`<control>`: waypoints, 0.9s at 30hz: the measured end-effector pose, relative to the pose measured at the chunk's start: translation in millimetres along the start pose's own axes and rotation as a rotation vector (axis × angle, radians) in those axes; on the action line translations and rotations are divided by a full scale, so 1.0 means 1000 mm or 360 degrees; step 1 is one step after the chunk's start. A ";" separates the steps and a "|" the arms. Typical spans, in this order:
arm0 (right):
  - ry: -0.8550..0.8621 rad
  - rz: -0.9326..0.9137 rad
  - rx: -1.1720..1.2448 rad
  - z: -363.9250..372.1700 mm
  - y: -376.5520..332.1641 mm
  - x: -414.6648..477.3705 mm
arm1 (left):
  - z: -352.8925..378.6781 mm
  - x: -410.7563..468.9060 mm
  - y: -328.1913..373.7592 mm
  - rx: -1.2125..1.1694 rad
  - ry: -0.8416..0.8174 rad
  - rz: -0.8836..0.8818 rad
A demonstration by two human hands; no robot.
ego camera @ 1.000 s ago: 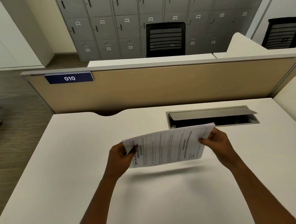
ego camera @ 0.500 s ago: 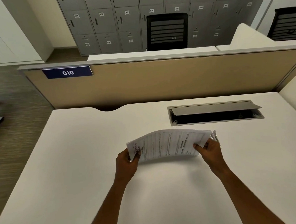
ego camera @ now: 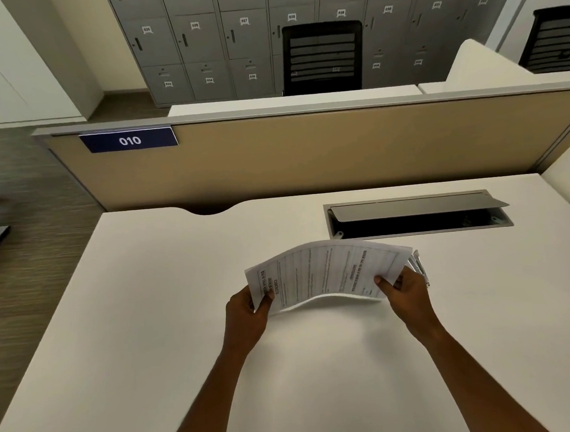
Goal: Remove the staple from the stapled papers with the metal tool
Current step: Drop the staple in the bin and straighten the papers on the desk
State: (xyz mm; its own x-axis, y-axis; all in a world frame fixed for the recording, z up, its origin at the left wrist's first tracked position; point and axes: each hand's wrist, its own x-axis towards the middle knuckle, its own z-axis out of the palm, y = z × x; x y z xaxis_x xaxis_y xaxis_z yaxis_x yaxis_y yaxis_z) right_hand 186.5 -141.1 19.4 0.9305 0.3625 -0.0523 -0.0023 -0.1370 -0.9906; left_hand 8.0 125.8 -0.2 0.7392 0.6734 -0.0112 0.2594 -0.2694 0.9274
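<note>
The stapled papers [ego camera: 324,273], white sheets with printed text, bow upward in an arch just above the white desk [ego camera: 149,326]. My left hand [ego camera: 246,314] pinches their left edge and my right hand [ego camera: 405,291] pinches their right edge. A shiny metal tool [ego camera: 419,267] sticks out behind my right hand, partly hidden by the fingers and the paper; I cannot tell whether the hand holds it or it lies on the desk. The staple itself is too small to make out.
An open cable tray [ego camera: 418,216] with a raised grey flap is sunk into the desk just beyond the papers. A tan partition [ego camera: 306,153] with a blue "010" plate closes the far edge. The desk's left edge drops to the floor.
Both hands have lowered the papers toward the desk and brought their ends closer, so the sheets now arch upward. The metal tool has come into sight by my right hand.
</note>
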 end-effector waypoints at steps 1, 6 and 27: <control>-0.0002 -0.0007 -0.0013 0.000 0.001 0.001 | 0.000 0.001 0.000 0.0000 -0.0002 0.0004; 0.0027 0.0030 -0.0087 0.003 0.011 -0.002 | 0.002 0.000 -0.002 0.0027 -0.0015 -0.0044; 0.0050 -0.0074 0.0401 -0.016 -0.052 -0.004 | -0.052 0.010 0.067 -0.0507 -0.0032 0.0028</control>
State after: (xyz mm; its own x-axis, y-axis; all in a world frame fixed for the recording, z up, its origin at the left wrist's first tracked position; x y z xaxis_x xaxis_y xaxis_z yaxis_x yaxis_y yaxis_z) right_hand 189.1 -150.4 72.9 0.9427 0.3335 -0.0061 -0.0469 0.1145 -0.9923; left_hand 0.6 150.8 81.6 0.7548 0.6559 0.0013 0.0413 -0.0494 0.9979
